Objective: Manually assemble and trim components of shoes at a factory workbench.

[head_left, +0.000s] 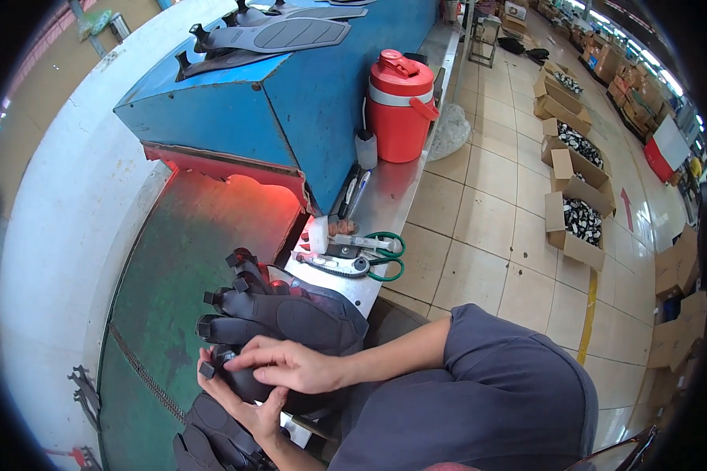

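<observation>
A black padded piece (243, 383) with a small squared end lies between my hands at the lower middle. My left hand (239, 404) is closed around it from the left and below. From the right, my right hand (297, 367) bends over it, the index finger reaching onto the piece near its squared end and the other fingers curled. What lies under those fingertips is hidden. Just beyond, several similar black padded pieces (310, 315) lie side by side, their narrow ends pointing left. More dark pieces (212, 432) are below my left hand.
A green conveyor belt (157, 314) runs under a blue machine housing (204, 114) with a red glow inside. On the metal ledge are green-handled scissors (389, 271), a utility knife (334, 264) and a red jug (401, 110). Open cartons (577, 224) stand on the tiled floor.
</observation>
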Demonstrator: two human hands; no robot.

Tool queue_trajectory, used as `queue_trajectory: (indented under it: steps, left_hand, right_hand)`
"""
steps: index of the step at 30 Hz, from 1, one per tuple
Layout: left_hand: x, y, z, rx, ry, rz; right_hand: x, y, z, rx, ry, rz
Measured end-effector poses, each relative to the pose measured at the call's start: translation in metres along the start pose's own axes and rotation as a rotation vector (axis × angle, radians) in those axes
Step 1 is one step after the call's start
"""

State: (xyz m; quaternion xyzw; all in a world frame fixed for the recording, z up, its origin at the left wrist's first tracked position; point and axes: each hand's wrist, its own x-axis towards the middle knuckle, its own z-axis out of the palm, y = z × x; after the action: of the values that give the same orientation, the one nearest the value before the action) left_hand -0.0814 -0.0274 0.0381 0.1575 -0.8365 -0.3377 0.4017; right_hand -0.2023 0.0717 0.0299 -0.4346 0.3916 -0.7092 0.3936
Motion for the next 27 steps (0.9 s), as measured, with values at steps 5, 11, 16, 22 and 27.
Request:
queue_trajectory:
  steps: [5,11,16,22,27]
  left_hand:
    - [-0.019,-0.005,-0.038,-0.012,0.048,-0.192]
    - [-0.057,-0.028,-0.067,-0.255,0.095,-0.493]
    - [-0.066,-0.015,-0.059,-0.401,0.21,-0.696]
    - [-0.081,-0.013,-0.055,-0.319,0.231,-0.718]
    - [-0.083,-0.009,-0.05,-0.107,0.143,-0.656]
  right_hand:
    - [0.001,0.001,0.026,0.372,-0.182,0.12]
    - [0.016,-0.005,0.002,-0.308,-0.018,-0.003]
    - [0.015,0.014,-0.018,-0.138,-0.013,0.232]
    - [0.013,0.038,0.018,0.006,-0.162,0.289]
    - [0.017,0.049,0.037,0.096,-0.214,0.351]
